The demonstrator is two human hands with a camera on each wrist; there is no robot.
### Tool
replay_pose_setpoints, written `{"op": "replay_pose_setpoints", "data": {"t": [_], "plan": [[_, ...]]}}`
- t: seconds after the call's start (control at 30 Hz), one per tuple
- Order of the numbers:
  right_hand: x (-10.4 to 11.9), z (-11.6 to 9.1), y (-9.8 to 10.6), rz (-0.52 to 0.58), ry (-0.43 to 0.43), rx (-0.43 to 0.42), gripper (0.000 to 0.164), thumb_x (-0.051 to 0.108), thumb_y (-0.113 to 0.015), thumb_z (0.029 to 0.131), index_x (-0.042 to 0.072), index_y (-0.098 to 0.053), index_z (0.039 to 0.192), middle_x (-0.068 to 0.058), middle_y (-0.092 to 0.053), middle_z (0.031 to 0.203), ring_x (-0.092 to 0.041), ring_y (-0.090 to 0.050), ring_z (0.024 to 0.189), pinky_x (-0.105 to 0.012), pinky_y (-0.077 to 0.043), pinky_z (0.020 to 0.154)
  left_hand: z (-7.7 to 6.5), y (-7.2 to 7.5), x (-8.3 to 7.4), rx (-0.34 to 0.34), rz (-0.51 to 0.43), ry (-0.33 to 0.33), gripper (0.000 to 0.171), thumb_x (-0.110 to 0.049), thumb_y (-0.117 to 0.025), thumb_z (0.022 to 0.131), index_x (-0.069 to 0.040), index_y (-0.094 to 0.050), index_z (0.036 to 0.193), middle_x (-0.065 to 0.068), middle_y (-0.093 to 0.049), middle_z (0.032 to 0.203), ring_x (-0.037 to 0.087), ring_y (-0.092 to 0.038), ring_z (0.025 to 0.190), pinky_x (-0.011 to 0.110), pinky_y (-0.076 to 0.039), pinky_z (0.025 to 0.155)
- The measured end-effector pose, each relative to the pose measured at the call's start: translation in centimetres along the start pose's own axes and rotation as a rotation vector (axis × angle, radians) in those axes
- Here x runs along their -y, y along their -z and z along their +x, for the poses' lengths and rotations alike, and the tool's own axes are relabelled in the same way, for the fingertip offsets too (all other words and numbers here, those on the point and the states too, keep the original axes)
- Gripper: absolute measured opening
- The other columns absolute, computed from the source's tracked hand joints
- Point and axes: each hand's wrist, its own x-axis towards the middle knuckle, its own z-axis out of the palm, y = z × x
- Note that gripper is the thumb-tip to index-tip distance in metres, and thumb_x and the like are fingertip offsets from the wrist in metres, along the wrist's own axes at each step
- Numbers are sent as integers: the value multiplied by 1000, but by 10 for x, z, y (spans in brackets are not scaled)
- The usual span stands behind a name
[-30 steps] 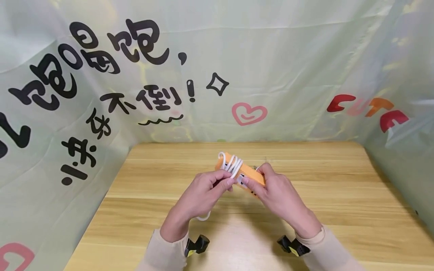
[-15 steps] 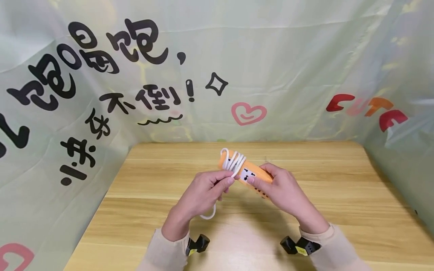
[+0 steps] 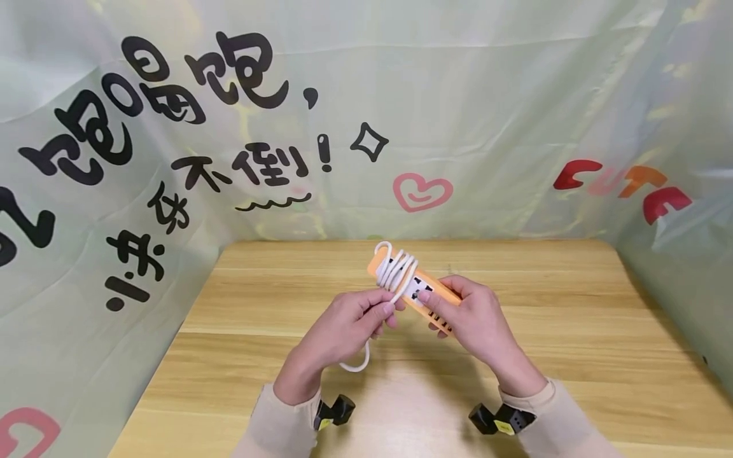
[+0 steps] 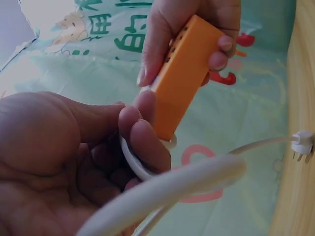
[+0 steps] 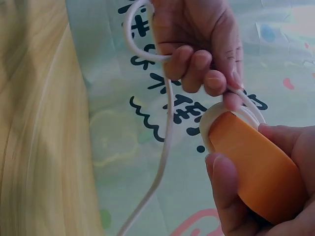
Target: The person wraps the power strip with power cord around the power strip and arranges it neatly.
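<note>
An orange power strip (image 3: 438, 294) with white socket faces is held above the table, tilted with its far end up to the left. My right hand (image 3: 478, 318) grips its near end, thumb on the socket face and fingers beneath. Several turns of white cord (image 3: 396, 270) wrap the strip's far end. Thumb and fingers of my left hand (image 3: 346, 324) pinch the cord close beside the wraps. From that hand a loose loop of cord (image 5: 165, 128) hangs down. In the left wrist view, the cord's plug (image 4: 302, 142) shows its metal prongs near the wooden surface.
The wooden table (image 3: 258, 286) spreads beneath both hands. Pale printed cloth (image 3: 487, 114) with lettering and hearts stands behind it and along both sides. Black wrist cameras (image 3: 501, 420) sit at the sleeve cuffs.
The power strip has turned so its socket face shows more, and its wrapped end has shifted slightly up and right. My right hand moved a little right; the left keeps pinching the cord.
</note>
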Motion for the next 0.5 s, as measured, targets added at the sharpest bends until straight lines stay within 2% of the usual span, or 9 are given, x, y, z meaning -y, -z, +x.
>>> {"op": "replay_pose_setpoints", "data": {"t": [0.07, 0.17, 0.3, 0.43, 0.5], "plan": [[0, 0, 2, 25, -9, -3, 41, 37, -78, 97, 0, -70, 115, -17, -71, 90, -24, -73, 64, -40, -62, 58, 1, 0, 1, -18, 25, 22, 23, -25, -55, 112, -18, -74, 101, -5, -65, 80, 8, -57, 71, 24, -49, 66], [-1, 1, 4, 55, -15, -8, 42, 37, -79, 97, 1, -71, 116, -18, -71, 91, -26, -74, 65, -41, -63, 58, 3, 0, 3, -29, 47, 35, 25, -30, -55, 112, -20, -72, 96, -5, -60, 71, 10, -56, 64, 25, -46, 63], [0, 2, 7, 95, -10, -19, 42, 36, -78, 97, 0, -71, 118, -17, -72, 91, -28, -75, 67, -40, -63, 58, 5, -1, 4, -67, 67, 61, 30, -41, -55, 111, -22, -68, 91, -4, -55, 65, 11, -53, 55, 26, -44, 54], [1, 3, 10, 141, -17, -35, 42, 34, -78, 98, -1, -71, 119, -17, -74, 92, -27, -75, 68, -39, -63, 59, 7, -1, 4, -126, 75, 84, 37, -47, -55, 109, -22, -63, 84, -5, -54, 65, 7, -45, 54, 25, -38, 51], [1, 3, 11, 164, -21, -50, 42, 33, -77, 99, -2, -70, 120, -16, -74, 93, -25, -76, 68, -39, -63, 60, 7, -1, 4, -104, 29, 73, 35, -43, -54, 111, -19, -63, 86, -4, -54, 68, 8, -44, 56, 24, -36, 52]]}}
